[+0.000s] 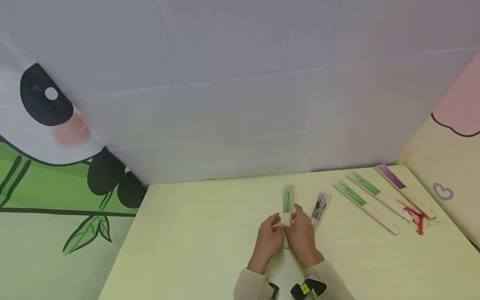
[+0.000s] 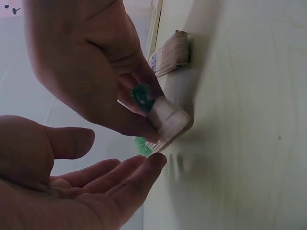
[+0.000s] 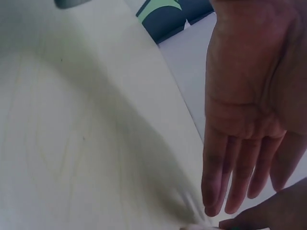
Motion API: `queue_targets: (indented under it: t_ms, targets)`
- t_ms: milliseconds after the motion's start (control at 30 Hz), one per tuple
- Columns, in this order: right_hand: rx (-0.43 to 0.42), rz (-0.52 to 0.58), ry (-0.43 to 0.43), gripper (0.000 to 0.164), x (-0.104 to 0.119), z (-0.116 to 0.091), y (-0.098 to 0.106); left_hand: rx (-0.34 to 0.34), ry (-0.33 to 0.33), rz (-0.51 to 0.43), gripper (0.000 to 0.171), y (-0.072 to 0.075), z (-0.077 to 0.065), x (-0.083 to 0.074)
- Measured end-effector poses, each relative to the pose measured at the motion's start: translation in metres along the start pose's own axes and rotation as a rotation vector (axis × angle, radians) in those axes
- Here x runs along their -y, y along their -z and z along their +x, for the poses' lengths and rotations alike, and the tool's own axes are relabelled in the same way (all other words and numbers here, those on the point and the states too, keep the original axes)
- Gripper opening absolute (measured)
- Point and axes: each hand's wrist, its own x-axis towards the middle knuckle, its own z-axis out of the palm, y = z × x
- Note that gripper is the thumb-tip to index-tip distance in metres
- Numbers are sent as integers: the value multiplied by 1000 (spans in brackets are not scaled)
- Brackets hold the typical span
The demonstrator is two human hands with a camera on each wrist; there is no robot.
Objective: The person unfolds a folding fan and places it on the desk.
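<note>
A folded hand fan (image 1: 287, 200) with a green-patterned upper part stands out between my two hands in the head view. My right hand (image 1: 302, 234) holds it, thumb and fingers pinching its sides; in the left wrist view the ribbed end of the fan (image 2: 169, 120) shows past the fingertips. My left hand (image 1: 269, 236) is beside the fan, its fingers (image 3: 240, 175) extended and its palm turned toward it. In the left wrist view those fingertips lie right by the fan's edge. Just right of my right hand, a folded fan with a dark print (image 1: 321, 206) lies partly hidden.
On the right of the pale wooden table (image 1: 187, 241) lie two more green folded fans (image 1: 365, 207) and a purple one (image 1: 391, 177). A red tassel (image 1: 418, 218) rests by their lower ends. A grey-white wall (image 1: 232, 104) stands behind the table.
</note>
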Motion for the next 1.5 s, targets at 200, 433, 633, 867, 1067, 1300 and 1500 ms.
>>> queue_targets:
  t_ms: [200, 433, 633, 867, 1067, 1300, 1500]
  targets:
    - [24, 36, 6, 65, 6, -11, 6, -53, 37, 16, 41, 1, -2, 1]
    - [74, 91, 19, 61, 20, -23, 21, -118, 89, -156, 32, 4, -1, 3]
    - [115, 127, 28, 59, 26, -29, 30, -129, 162, -285, 29, 6, -3, 3]
    - [150, 168, 31, 50, 27, -31, 35, -93, 188, -339, 28, 9, -9, -1]
    - [79, 209, 27, 24, 25, -28, 35, -70, 204, -389, 28, 15, -14, -4]
    - [124, 444, -120, 24, 25, -25, 38, -122, 230, -432, 28, 18, -17, -6]
    - [115, 600, -216, 27, 26, -24, 42, -194, 208, -481, 26, 19, -18, -6]
